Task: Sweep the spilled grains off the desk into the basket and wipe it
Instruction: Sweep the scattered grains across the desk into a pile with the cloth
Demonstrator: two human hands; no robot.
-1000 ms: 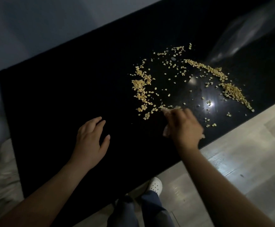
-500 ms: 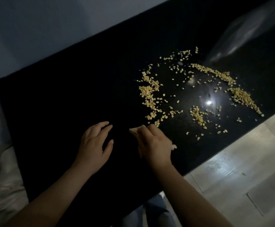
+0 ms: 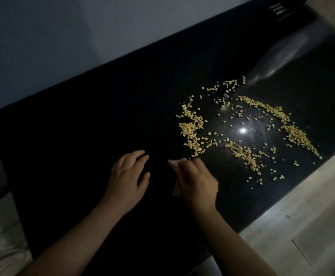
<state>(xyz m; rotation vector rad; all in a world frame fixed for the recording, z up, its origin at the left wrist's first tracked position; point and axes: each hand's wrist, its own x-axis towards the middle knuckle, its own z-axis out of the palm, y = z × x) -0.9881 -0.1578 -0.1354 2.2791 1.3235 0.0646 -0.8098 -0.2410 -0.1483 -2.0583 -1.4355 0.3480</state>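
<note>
Head view, looking down on a black desk (image 3: pixel 83 136). Right hand (image 3: pixel 195 181) palm down near the front edge, fingers curled round a pale crumpled cloth (image 3: pixel 173 163). One corner of the cloth poking out beyond the fingertips, another fold showing below the hand on its thumb side. Left hand (image 3: pixel 127 176) just beside the right on that same thumb side, apart from it, resting on the desk with fingers loosely spread and holding nothing.

Yellow grains (image 3: pixel 190 126) all on the desk, beyond the right hand and off its little-finger side:
- a dense clump just past the cloth's corner;
- a short streak out from the knuckles;
- a long curved band farthest from the grip, toward the desk's edge;
- loose grains scattered between.

Nearest grains close to the cloth; contact not discernible. Bright spot of reflected light (image 3: pixel 242 130) amid the grains. Blurred clear plastic bag (image 3: pixel 286 56) well beyond the grip, toward the far corner. Pale floor (image 3: pixel 312 226) off the outer side of the right forearm.
</note>
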